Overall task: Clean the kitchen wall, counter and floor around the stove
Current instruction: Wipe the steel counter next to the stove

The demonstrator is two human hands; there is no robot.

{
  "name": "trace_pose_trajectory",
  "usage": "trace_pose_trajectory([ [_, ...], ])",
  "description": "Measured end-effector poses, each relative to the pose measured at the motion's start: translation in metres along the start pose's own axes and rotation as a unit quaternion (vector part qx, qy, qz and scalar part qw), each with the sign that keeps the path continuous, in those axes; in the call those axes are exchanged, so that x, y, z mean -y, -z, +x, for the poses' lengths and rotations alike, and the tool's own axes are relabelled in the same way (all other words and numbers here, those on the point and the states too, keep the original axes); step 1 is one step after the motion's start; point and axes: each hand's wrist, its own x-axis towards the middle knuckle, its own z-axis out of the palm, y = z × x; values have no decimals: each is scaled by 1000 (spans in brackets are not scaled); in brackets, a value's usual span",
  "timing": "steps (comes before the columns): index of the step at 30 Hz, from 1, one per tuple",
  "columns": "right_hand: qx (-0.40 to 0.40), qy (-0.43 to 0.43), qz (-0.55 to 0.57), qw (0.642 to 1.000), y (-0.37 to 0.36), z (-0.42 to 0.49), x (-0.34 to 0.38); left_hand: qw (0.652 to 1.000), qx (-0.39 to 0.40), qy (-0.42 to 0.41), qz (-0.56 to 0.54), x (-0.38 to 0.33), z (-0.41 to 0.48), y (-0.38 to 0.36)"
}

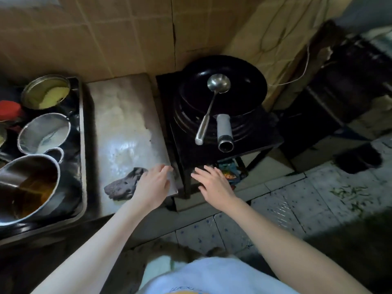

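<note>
Counter-wiping step, by my reading. The dark grey crumpled cloth (124,186) lies on the near corner of the dull steel worktop (121,107), just left of the black gas stove (191,151). The left hand (153,183) lies over the cloth's right end with its fingers (164,168) stretched flat toward the worktop's edge, gripping nothing; I cannot tell whether the palm presses the cloth. The right hand (214,184) hovers in front of the stove's stand with its fingers (201,172) spread and empty. The worktop looks wet and streaked, with pale smears across its middle and far end, so it seems only partly wiped. The next move likely calls for gathering the cloth under the palm and sweeping it over those smears, keeping clear of the steel tray of pots (82,145) on the left. The stove carries a black round wok (237,81) with a steel ladle (212,102) in it. The brown tiled wall (106,35) behind looks dull, and the pale speckled floor tiles (286,209) carry green scraps (352,194) at right — both probably yet to be done.
</note>
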Motion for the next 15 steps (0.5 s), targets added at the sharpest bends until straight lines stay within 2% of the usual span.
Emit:
trace_pose_trajectory([
  [7, -39, -138, 33, 989, 22, -64, -74, 995, 30, -86, 35, -83, 34, -24],
  [15, -83, -256, 50, 962, 46, -155, -152, 973, 69, -202, 89, -197, 66, -50],
])
